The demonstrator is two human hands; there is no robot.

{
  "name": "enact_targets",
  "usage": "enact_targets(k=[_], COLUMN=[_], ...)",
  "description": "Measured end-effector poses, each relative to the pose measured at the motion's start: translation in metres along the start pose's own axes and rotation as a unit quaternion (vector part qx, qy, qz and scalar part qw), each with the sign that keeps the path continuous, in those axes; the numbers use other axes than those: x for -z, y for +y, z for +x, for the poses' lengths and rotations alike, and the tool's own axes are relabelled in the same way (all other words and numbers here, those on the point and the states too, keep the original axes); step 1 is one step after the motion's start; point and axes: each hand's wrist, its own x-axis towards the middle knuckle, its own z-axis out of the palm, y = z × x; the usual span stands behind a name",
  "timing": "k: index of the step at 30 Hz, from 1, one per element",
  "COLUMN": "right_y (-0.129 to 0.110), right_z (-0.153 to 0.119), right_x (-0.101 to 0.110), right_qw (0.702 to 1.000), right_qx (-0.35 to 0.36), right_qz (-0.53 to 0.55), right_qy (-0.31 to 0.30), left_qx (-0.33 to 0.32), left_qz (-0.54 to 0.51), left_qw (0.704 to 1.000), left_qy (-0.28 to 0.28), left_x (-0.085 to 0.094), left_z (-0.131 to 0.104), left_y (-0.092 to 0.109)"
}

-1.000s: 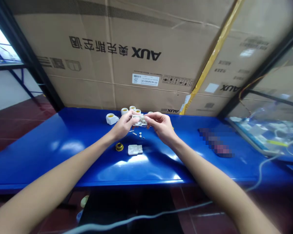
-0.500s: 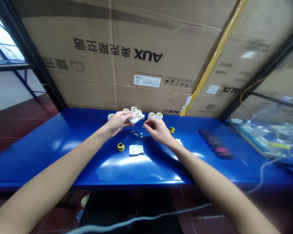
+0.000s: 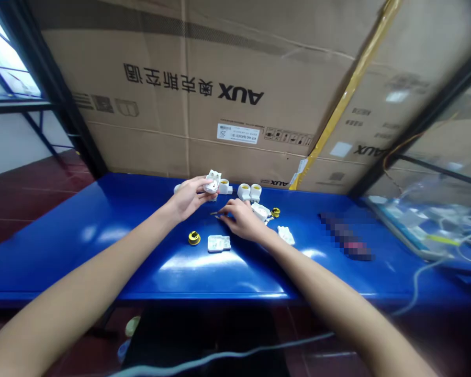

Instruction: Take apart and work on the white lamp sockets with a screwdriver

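My left hand (image 3: 192, 196) grips a white plastic housing (image 3: 213, 180), tilted up above the table with its inner side showing. My right hand (image 3: 241, 219) is low over the blue table, thumb and fingertips pinched at a small metal strip (image 3: 217, 217). Just beyond those fingertips lies another thin metal strip (image 3: 213, 213). Nearer the table's front sits a flat white plastic shell (image 3: 219, 243), with a round yellow-and-black part (image 3: 194, 238) to its left. Behind my right hand rests a white plastic piece (image 3: 260, 211), partly covered by it.
Round white sockets with yellow insides (image 3: 244, 191) stand along the back, before a big cardboard box (image 3: 160, 131). Right of my right hand are another white shell (image 3: 286, 235) and yellow part (image 3: 275, 212). A blurred dark object (image 3: 345, 235) and a tray (image 3: 408, 225) lie farther right.
My right hand has come down and left to the metal strips. My left hand has turned the white housing more upright and moved it slightly left.
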Motion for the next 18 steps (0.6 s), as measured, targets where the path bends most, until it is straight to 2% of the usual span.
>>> enact_targets(k=[7,11,13,16,18], right_y=[0.001,0.007,0.012,0.019,0.021], right_z=[0.002,0.001,0.001,0.001,0.001], right_x=[-0.005,0.0,0.004,0.01,0.012], right_qw=[1.0,0.999,0.997,0.994,0.993], right_qx=[-0.006,-0.027,-0.04,-0.055,-0.057], right_qz=[0.003,0.013,0.027,0.052,0.066], right_qy=[0.001,0.03,0.052,0.078,0.086], left_qx=[0.01,0.036,0.038,0.007,-0.022], left_qz=[0.028,0.058,0.107,0.268,0.411], left_qw=[1.0,0.998,0.993,0.962,0.91], left_qy=[-0.01,-0.014,-0.026,-0.047,-0.05], left_x=[-0.004,0.0,0.003,0.009,0.012], left_z=[-0.004,-0.003,-0.003,-0.003,-0.001], left_y=[0.001,0.003,0.004,0.005,0.006])
